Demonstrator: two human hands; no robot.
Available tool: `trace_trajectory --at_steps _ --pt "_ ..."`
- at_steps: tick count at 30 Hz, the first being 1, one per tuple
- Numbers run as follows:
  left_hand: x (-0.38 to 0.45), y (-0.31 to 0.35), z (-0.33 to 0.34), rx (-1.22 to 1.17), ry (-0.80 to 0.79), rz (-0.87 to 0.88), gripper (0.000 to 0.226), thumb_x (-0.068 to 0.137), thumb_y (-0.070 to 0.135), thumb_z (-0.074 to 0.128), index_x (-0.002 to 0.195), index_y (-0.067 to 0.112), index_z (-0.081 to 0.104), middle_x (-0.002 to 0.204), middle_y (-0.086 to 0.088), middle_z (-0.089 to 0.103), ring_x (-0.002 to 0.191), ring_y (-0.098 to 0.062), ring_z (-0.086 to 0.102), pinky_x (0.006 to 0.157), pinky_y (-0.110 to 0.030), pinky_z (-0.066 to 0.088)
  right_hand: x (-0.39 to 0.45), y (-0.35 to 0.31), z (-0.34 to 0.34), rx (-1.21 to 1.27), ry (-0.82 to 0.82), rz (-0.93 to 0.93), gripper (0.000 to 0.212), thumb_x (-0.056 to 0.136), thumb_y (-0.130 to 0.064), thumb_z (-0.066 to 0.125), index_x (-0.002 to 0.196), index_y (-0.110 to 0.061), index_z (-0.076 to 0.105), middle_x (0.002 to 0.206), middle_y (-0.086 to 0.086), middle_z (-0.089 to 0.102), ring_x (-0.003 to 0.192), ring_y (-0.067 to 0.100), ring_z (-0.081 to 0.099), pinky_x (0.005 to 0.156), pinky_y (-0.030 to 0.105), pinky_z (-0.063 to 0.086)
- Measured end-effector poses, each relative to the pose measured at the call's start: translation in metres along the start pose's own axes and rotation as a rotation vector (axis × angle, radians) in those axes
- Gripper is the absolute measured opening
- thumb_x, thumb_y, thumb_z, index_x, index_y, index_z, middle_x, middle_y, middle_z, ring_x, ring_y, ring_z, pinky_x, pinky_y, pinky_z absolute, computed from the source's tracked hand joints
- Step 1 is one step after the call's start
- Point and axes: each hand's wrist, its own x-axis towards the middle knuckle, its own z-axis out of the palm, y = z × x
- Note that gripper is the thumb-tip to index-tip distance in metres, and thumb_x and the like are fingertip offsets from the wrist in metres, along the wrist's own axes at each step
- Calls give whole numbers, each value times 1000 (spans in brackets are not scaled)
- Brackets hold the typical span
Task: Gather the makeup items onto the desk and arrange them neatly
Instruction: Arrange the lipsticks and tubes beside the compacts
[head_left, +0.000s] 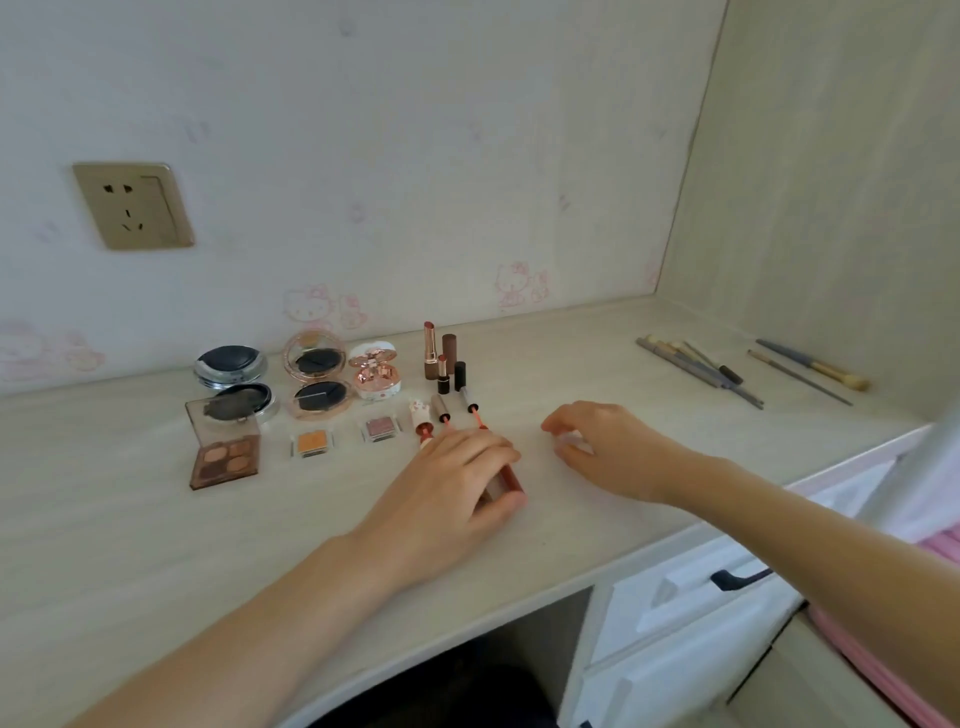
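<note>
While most makeup already sits grouped toward the table's (156, 561) back-left, the arranging step is in hand, judged from the layout. Head view only.

Left hand (452, 488): fingers curled over a brown-red lip gloss tube (506, 483) lying on the table near mid-front, thumb under its end; grips it. Right hand (597, 447): just right of it, fingers bent, seems to pinch something small and pale, too blurred to name; cannot tell for sure.

Back row by the wall: two round compacts, dark compact (234, 382) open at the left, pink-rimmed compact (314, 376) next, then a white ornate case (375, 376). Right of that, standing lipsticks (441, 358) in a tight cluster. In front: open eyeshadow palette (224, 452), orange single shadow (311, 442), mauve single shadow (381, 429), in a rough row. Applicator wands (457, 405) lie just behind the left hand, tips pointing at it, with a small white-and-red cartoon-topped tube (422, 423) beside them.

Brushes (701, 366) lie well apart at the table's back-right, loose and angled; two more brushes (810, 370) further right near the side wall.

Next move, likely: set the gloss tube in line with the wands or recap it, needs aligning without knocking the standing lipsticks. Brushes are not yet gathered with the rest.
</note>
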Motion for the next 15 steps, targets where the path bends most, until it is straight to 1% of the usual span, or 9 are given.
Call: trace_trajectory --at_steps 3,5,9,12,15 --pt "11 8 0 19 -20 17 47 94 52 40 127 23 55 130 11 53 125 -5 39 108 -20 24 -21 18 -5 -44 12 19 31 97 -26 47 127 -20 54 124 -1 57 112 16 54 90 18 36" --pt "23 14 2 22 -32 24 44 95 49 43 127 22 56 130 10 53 125 -5 40 105 -18 22 -32 29 -9 -61 28 37 31 98 -26 45 127 -20 54 124 -1 57 111 16 53 89 17 35" --pt "55 26 13 -7 -67 20 40 96 44 46 128 21 55 130 8 55 125 -6 41 100 -15 24 -49 56 -20 -65 59 76 31 98 -26 45 126 -19 56 121 -2 58 108 15 55 85 15 35" --pt "85 36 26 -2 -123 25 38 97 40 46 126 18 55 129 4 57 125 -11 43 99 -19 29 -59 79 -29 -66 78 113 30 97 -26 47 125 -20 57 120 -2 59 108 15 55 88 18 37" --pt "116 43 38 5 -183 0 36 98 38 45 126 16 55 131 1 56 125 -15 43 102 -27 34 -63 102 -40 -76 81 148 30 96 -29 49 125 -22 56 121 -5 60 109 13 54 94 22 40"
